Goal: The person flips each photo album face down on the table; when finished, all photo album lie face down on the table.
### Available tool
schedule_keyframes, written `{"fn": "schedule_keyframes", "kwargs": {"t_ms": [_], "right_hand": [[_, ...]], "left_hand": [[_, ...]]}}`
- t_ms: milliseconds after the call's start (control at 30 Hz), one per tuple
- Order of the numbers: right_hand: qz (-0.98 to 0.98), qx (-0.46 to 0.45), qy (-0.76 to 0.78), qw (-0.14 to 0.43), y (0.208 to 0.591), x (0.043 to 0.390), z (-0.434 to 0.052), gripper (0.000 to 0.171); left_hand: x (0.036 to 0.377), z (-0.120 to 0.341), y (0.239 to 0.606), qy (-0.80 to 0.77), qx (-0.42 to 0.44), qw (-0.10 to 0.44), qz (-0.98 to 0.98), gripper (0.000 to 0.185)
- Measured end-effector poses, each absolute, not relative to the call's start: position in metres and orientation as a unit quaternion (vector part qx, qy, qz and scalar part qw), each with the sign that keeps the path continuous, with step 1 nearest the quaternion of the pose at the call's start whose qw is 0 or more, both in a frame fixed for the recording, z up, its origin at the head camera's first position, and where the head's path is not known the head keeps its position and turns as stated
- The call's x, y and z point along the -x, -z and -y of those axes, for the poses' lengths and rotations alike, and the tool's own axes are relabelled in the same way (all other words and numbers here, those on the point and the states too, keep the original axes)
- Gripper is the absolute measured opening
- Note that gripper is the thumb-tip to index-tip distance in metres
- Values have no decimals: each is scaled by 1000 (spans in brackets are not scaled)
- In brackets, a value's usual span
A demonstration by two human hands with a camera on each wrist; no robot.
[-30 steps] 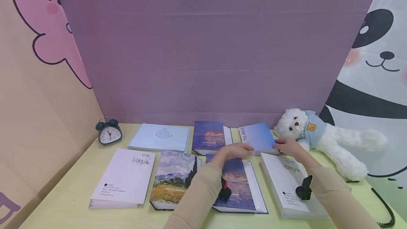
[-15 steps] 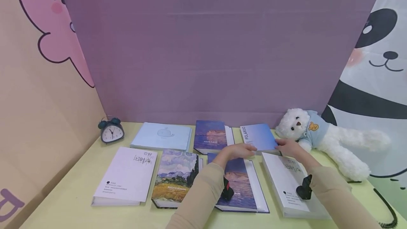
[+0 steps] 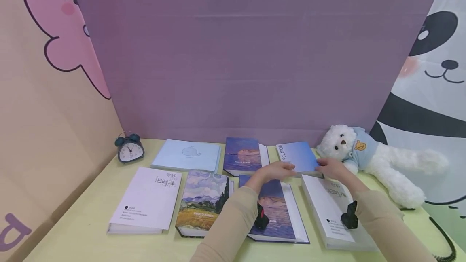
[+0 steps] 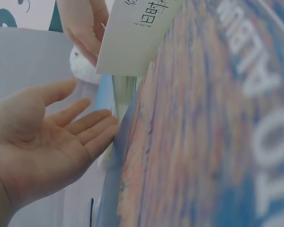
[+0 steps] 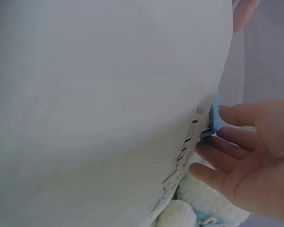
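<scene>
A blue album (image 3: 299, 157) marked POLAROID lies flat at the back of the table, right of centre. My left hand (image 3: 276, 170) is at its front left corner, fingers extended; in the left wrist view that hand (image 4: 52, 137) is palm up with spread fingers. At the album's right edge, my right hand (image 3: 333, 169) touches the cover's side. The right wrist view shows its fingers (image 5: 217, 158) fairly straight beside the blue corner (image 5: 213, 118), partly hidden by a white cover (image 5: 109, 94). Below the hands lie a sunset photo album (image 3: 273, 205) and a thick white album (image 3: 324, 213).
A white plush bear (image 3: 364, 153) in a blue shirt lies at the right. Leftward are another sunset album (image 3: 242, 155), a whale album (image 3: 185, 155), a landscape photo album (image 3: 202, 197), a white album (image 3: 145, 201) and an alarm clock (image 3: 130, 151). A purple backdrop (image 3: 247, 51) stands behind.
The whole head view shifts slightly to the right. Both hands stay at the blue album, and the left hand's fingers shift slightly along its front left corner.
</scene>
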State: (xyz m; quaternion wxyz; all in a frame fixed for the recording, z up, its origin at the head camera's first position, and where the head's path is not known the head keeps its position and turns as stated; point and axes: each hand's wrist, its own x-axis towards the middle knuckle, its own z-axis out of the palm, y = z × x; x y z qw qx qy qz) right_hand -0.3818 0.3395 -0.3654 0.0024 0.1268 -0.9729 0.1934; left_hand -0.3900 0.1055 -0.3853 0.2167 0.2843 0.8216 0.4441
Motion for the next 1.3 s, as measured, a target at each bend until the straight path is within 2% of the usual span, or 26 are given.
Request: {"fn": "schedule_keyframes", "kwargs": {"t_ms": [367, 600, 833, 1167, 1300], "right_hand": [[963, -133, -222, 71, 358, 385, -310, 45], [953, -143, -251, 87, 342, 379, -285, 47], [944, -174, -257, 116, 338, 386, -254, 40], [937, -213, -263, 94, 351, 394, -210, 42], [932, -233, -262, 86, 360, 394, -194, 42]], "left_hand": [[391, -88, 374, -491, -271, 144, -816, 44], [391, -70, 367, -504, -271, 121, -811, 42], [390, -46, 364, -538, -241, 53, -806, 40], [387, -7, 372, -581, -173, -32, -794, 39], [385, 8, 378, -591, -157, -45, -790, 39]]}}
